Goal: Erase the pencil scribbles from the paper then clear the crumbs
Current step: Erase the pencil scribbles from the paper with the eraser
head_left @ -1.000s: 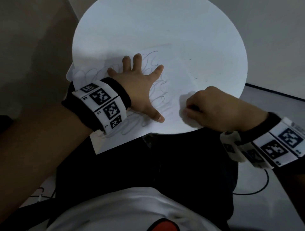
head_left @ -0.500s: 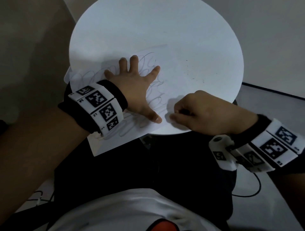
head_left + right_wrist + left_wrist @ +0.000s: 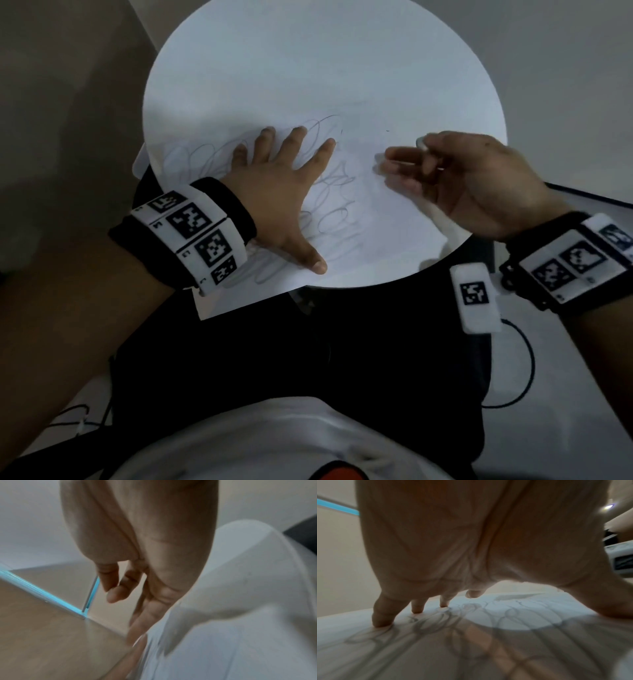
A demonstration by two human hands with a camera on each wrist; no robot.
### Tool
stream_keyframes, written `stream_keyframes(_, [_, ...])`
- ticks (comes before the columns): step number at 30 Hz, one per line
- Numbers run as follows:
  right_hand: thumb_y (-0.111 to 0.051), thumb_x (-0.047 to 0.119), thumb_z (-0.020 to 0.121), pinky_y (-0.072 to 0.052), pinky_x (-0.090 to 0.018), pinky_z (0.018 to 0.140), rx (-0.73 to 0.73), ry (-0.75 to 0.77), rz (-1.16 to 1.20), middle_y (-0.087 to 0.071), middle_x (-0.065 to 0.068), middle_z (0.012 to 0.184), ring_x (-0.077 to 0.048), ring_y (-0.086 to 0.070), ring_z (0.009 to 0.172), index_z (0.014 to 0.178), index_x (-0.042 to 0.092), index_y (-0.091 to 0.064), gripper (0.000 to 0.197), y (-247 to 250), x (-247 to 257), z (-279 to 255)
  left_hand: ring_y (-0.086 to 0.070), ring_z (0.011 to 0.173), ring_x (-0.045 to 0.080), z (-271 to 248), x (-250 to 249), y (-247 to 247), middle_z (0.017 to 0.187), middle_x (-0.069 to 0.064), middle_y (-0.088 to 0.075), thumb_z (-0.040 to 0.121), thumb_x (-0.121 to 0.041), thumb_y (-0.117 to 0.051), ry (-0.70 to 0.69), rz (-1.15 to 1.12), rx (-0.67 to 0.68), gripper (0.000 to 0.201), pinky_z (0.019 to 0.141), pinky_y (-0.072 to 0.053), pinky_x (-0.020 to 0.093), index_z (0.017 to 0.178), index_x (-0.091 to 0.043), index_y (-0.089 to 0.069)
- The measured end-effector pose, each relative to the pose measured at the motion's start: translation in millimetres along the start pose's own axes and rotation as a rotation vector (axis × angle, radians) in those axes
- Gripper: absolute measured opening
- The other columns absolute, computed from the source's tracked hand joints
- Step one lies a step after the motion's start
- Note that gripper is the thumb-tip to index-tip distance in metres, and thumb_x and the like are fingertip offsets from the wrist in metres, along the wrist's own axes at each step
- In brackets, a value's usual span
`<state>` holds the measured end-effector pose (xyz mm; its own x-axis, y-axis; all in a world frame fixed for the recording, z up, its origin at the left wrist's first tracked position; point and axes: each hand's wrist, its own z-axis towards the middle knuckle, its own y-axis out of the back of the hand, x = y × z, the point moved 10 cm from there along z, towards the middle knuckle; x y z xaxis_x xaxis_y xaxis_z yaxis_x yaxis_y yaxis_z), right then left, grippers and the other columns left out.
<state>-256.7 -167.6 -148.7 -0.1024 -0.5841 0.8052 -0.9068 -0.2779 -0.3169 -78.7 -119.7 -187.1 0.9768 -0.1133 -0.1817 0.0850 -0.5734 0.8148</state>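
A white sheet of paper [image 3: 383,219] lies on the round white table [image 3: 308,68], with grey pencil scribbles [image 3: 329,219] across its left half. My left hand [image 3: 281,185] lies flat on the scribbles [image 3: 436,622] with fingers spread, pressing the sheet down; its palm [image 3: 453,547] fills the left wrist view. My right hand [image 3: 445,171] hovers over the paper's right part and pinches a small white eraser [image 3: 422,142] between thumb and forefinger. Its other fingers stretch out to the left. A few dark crumbs [image 3: 387,130] lie on the paper beyond it. The right wrist view shows the right hand [image 3: 137,547] blurred.
The paper's near left corner [image 3: 219,301] hangs over the table edge above my dark lap. A black cable [image 3: 524,370] loops on the floor at the right. Walls stand close behind and beside the table [image 3: 240,574].
My right hand has left the paper's near edge, where it was fisted over the eraser, and moved up and to the right with fingers stretched out. The left hand stays pressed flat.
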Motion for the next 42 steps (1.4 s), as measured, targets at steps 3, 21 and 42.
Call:
stream_keyframes(3, [-0.051, 0.009, 0.092, -0.051, -0.049, 0.102, 0.332, -0.188, -0.135, -0.065, -0.033, 0.118, -0.045, -0.065, 0.113, 0.066, 0.002, -0.067, 0.032, -41, -36, -24, 0.021, 0.150, 0.041, 0, -3, 0, 0.164, 0.001, 0.028, 0.035, -0.092, -0.072, -0.020, 0.011, 0.005, 0.164, 0.120, -0.001, 0.066, 0.151, -0.038, 0.030])
stream_keyframes(21, [-0.049, 0.011, 0.097, -0.046, -0.049, 0.109, -0.064, -0.039, 0.023, -0.061, -0.027, 0.117, -0.041, -0.062, 0.120, 0.063, 0.003, -0.055, 0.035, 6, -4, 10, 0.029, 0.149, 0.035, -4, -2, -5, 0.162, -0.005, 0.035, 0.039, -0.089, -0.075, -0.068, 0.003, 0.085, 0.163, 0.120, 0.004, 0.064, 0.150, -0.038, 0.034])
stream_keyframes(42, [-0.052, 0.008, 0.096, -0.054, -0.041, 0.096, -0.031, -0.125, 0.071, -0.070, -0.026, 0.107, -0.035, -0.068, 0.107, 0.090, -0.009, -0.060, 0.020, -7, -34, 26, 0.025, 0.152, 0.022, -4, -6, 7, 0.165, -0.010, 0.025, 0.061, -0.065, -0.085, -0.070, -0.197, -0.015, 0.151, 0.123, 0.005, 0.057, 0.154, -0.031, 0.029])
